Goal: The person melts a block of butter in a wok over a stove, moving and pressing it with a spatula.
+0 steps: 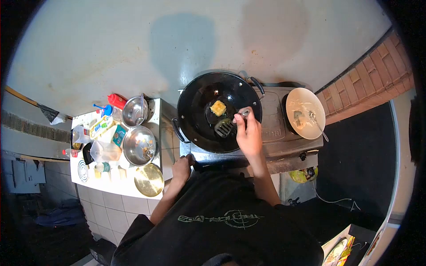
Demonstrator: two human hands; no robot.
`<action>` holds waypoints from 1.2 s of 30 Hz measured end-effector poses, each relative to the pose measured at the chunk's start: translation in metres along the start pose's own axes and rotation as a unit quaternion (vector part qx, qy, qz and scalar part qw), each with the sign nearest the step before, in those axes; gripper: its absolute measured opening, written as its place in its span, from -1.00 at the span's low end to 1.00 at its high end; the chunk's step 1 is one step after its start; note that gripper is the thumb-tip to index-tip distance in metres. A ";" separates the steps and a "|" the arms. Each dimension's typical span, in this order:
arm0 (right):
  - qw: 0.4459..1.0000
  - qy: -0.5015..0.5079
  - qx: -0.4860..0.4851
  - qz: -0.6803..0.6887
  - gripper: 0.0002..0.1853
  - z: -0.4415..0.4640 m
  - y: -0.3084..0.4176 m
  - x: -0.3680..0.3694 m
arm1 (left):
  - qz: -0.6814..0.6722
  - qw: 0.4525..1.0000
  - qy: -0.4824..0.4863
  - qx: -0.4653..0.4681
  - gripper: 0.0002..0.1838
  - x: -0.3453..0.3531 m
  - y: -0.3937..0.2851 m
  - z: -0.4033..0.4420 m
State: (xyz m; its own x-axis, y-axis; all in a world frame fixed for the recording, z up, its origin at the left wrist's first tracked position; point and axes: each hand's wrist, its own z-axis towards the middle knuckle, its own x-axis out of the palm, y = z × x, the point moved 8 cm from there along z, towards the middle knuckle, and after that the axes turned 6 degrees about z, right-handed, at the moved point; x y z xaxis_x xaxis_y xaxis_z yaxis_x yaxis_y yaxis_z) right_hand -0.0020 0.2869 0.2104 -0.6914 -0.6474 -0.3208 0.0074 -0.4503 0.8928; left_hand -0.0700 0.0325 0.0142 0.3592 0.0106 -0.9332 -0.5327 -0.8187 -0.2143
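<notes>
At the stove (pixel 284 104), wok (pixel 199 88) on its left side, golden food piece (pixel 218 108) lying inside near the middle. Right hand (pixel 249 135): fingers closed round the handle of a spatula (pixel 224 127), slotted blade down in the wok, just beside the food on the near side. Left hand (pixel 182 168): curled at the stove's front left corner; from where I stand, can't tell if its fingers grip anything. Right of the wok, cream bowl (pixel 306 94), spoon (pixel 325 136) sticking out over the rim. Off left, white counter (pixel 117 187): small steel bowl (pixel 129 113), larger steel bowl (pixel 133 142), brass-coloured plate (pixel 148 179), red bottle (pixel 116 101)
</notes>
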 end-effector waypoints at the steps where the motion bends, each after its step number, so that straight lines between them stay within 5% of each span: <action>1: 1.000 -0.007 -0.003 0.016 -0.75 0.001 0.002 -0.002 | 0.004 1.000 -0.007 0.002 -0.86 0.000 0.000 0.001; 36: 0.999 0.010 0.003 -0.032 -0.79 0.003 0.009 -0.007 | -0.018 1.000 -0.005 -0.008 -0.86 0.000 0.001 0.000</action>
State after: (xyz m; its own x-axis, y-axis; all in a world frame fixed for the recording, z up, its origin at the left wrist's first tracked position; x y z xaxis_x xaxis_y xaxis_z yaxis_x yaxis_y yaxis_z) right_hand 0.0006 0.2893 0.2219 -0.6755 -0.6296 -0.3838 -0.0403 -0.4882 0.8718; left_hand -0.0707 0.0322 0.0144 0.3705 0.0461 -0.9277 -0.5073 -0.8266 -0.2437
